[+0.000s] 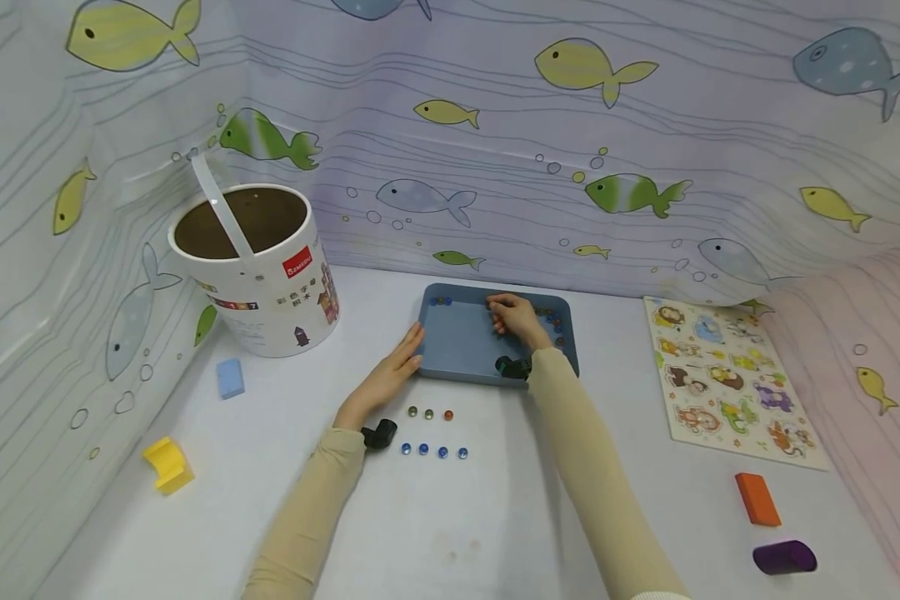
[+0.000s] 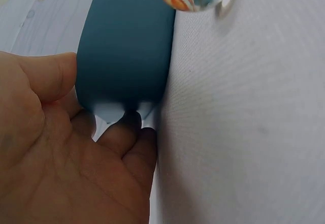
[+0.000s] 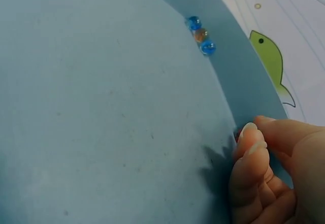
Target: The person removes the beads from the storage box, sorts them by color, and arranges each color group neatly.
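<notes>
A blue-grey tray (image 1: 459,343) lies on the table with small glass marbles along its inner walls. My left hand (image 1: 386,377) rests against the tray's left side, fingers extended along the outside of the wall. In the left wrist view, thumb and fingertips touch the tray's outer wall (image 2: 127,46). My right hand (image 1: 517,318) is inside the tray by the far wall. Its thumb and fingertips pinch a red marble (image 3: 237,134), mostly hidden by the fingers. Farther along that wall sit two blue marbles and an amber marble (image 3: 201,35) in a row.
In front of the tray lie two greenish marbles, an orange marble (image 1: 448,415) and a row of blue marbles (image 1: 442,452). A white bucket (image 1: 270,292), blue block (image 1: 230,379) and yellow block (image 1: 168,465) stand left. Right are an animal board (image 1: 720,375), orange block (image 1: 758,500) and purple cylinder (image 1: 784,557).
</notes>
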A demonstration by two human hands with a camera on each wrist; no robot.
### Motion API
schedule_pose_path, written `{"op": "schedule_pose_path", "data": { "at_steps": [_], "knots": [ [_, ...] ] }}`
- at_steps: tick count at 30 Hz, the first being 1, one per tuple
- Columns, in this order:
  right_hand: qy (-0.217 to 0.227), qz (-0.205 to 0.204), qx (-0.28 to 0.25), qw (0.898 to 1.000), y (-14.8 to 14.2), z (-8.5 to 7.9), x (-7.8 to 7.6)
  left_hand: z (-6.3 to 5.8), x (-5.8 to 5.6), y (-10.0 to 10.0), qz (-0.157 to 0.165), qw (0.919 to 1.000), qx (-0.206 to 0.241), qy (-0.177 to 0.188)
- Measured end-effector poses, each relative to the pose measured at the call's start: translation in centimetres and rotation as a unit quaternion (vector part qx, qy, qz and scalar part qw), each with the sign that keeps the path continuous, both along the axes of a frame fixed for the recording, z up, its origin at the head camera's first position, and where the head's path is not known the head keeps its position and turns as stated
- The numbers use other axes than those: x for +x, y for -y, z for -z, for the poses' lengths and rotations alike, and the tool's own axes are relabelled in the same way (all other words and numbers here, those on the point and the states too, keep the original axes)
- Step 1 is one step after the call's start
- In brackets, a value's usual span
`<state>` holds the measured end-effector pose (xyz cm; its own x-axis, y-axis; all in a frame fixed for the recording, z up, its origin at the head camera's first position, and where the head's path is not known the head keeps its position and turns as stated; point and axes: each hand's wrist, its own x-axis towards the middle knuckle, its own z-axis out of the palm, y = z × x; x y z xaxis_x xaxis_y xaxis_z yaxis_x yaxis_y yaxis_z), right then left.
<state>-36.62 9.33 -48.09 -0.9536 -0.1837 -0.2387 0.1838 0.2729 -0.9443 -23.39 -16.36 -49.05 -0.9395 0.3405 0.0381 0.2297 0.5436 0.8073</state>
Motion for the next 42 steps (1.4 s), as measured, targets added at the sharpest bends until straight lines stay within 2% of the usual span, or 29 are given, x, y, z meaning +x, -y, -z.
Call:
{"op": "schedule_pose_path", "data": {
  "at_steps": [15,25,34,42],
  "knots": [
    [-0.019,0.005,0.082,0.996,-0.6,-0.2,0.0,-0.1,-0.2,-0.4,-0.002,0.9999,0.009,-0.007],
    [-0.001,-0.013,0.062,0.998,-0.9,0.0,0.4,0.1,0.0,-0.6,0.003,1.0000,0.008,0.004],
    [-0.011,-0.053,0.053,0.997,-1.7,-1.4,1.8,0.1,-0.1,-0.4,0.001,1.0000,0.002,0.001],
    [0.027,-0.077,0.016,0.997,-2.2,-2.7,3.4,-0.2,0.0,-0.2,0.001,1.0000,0.006,0.000]
  ]
}}
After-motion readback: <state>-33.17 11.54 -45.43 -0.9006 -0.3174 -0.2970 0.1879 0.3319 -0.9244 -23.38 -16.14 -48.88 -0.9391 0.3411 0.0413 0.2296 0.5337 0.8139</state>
